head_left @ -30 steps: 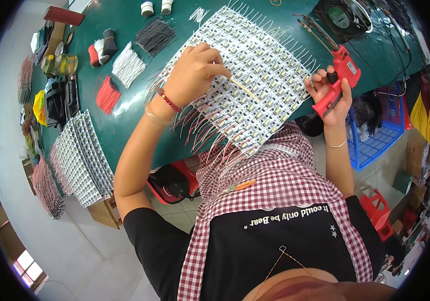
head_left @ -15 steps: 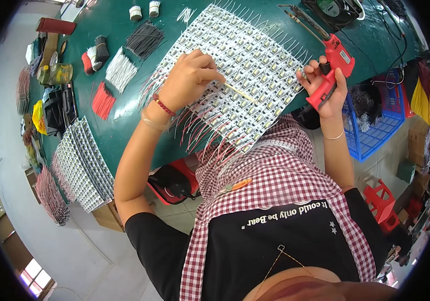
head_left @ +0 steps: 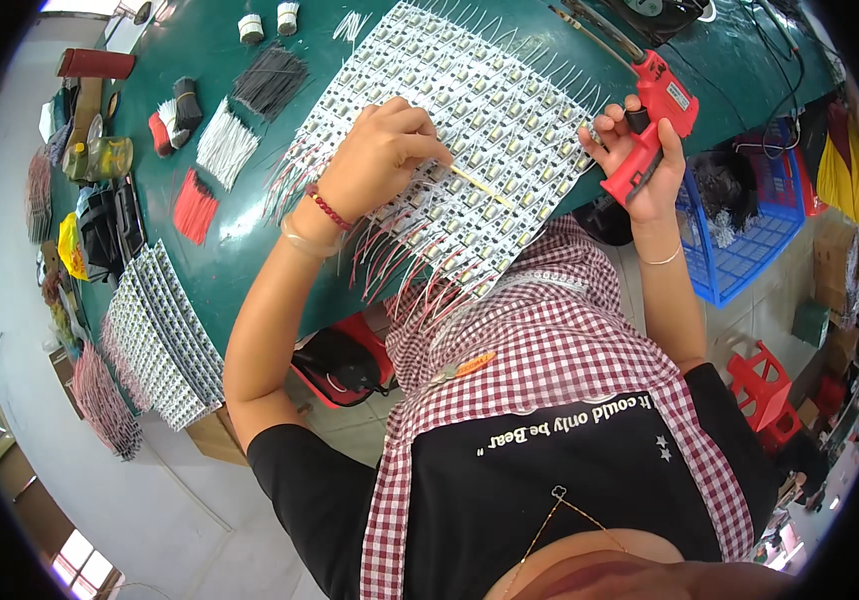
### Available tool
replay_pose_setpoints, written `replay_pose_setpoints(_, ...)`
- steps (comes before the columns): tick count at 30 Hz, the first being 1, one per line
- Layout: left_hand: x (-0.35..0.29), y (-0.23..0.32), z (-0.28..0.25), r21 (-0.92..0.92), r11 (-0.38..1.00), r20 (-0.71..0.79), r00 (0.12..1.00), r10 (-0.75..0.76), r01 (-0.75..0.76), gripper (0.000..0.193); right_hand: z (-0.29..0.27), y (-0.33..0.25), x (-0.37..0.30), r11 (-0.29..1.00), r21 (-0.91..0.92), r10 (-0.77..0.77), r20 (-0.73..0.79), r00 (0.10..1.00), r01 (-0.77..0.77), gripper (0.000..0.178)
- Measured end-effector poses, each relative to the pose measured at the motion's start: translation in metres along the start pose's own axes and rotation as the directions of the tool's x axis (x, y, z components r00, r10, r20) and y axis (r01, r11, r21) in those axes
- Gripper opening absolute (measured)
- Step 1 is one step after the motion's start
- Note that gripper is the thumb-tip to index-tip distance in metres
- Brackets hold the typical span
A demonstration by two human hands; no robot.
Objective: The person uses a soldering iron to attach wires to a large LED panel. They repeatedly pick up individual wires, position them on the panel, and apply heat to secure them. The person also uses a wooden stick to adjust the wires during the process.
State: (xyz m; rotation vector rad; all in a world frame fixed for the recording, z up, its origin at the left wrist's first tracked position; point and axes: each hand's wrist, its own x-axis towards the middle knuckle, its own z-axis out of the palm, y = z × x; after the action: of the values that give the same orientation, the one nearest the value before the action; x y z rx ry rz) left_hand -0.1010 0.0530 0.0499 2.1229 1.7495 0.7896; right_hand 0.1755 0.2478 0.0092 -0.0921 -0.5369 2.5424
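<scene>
Under my left hand (head_left: 384,150) lies a white panel of small circuit boards (head_left: 489,110) with rows of components and fine wires sticking out along its edges. My left fingers pinch a thin pale-yellow stick (head_left: 479,185), its far end down at the boards. My right hand (head_left: 657,185), beside the panel's right edge, is wrapped round the grip of a red soldering gun (head_left: 667,95). The gun's long metal tip points up and left, away from the stick. Where exactly the stick's end touches cannot be made out.
Bundles of red wires (head_left: 194,207), white wires (head_left: 227,143) and black wires (head_left: 269,80) lie on the green table (head_left: 249,265). More board panels (head_left: 169,335) are stacked at the left edge. A blue crate (head_left: 739,270) stands to the right, near a red stool (head_left: 761,385).
The whole view has shifted slightly, with the table things sitting a little further left. Both hands keep their holds on the stick and the soldering gun.
</scene>
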Motion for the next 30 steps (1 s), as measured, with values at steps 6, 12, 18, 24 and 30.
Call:
replay_pose_setpoints(6, 0.002, 0.0, 0.002, -0.025, 1.0, 0.003, 1.0, 0.004, -0.004, 0.028, -0.001, 0.0, 0.0, 1.0, -0.002, 0.008, 0.003, 1.0, -0.008, 0.035)
replay_pose_setpoints(12, 0.001, 0.0, 0.008, -0.056, 0.998, 0.017, 1.0, 0.007, -0.006, 0.024, 0.0, 0.0, -0.001, 1.0, -0.009, 0.003, -0.003, 1.0, -0.003, 0.035)
replay_pose_setpoints(18, 0.006, 0.009, 0.008, -0.041, 0.998, 0.049, 0.998, 0.047, -0.045, 0.017, 0.001, 0.0, -0.001, 1.0, -0.017, -0.003, -0.012, 1.0, 0.002, 0.034)
replay_pose_setpoints(24, 0.016, 0.002, 0.003, -0.115, 0.986, 0.132, 0.982, 0.135, -0.12, 0.019, 0.005, 0.001, -0.001, 0.998, -0.055, -0.008, -0.038, 0.999, 0.006, 0.035)
replay_pose_setpoints(30, 0.025, 0.002, 0.002, -0.191, 0.976, 0.205, 0.967, 0.148, -0.109, 0.025, 0.005, 0.001, -0.001, 0.998, -0.056, -0.011, -0.031, 0.999, 0.009, 0.035)
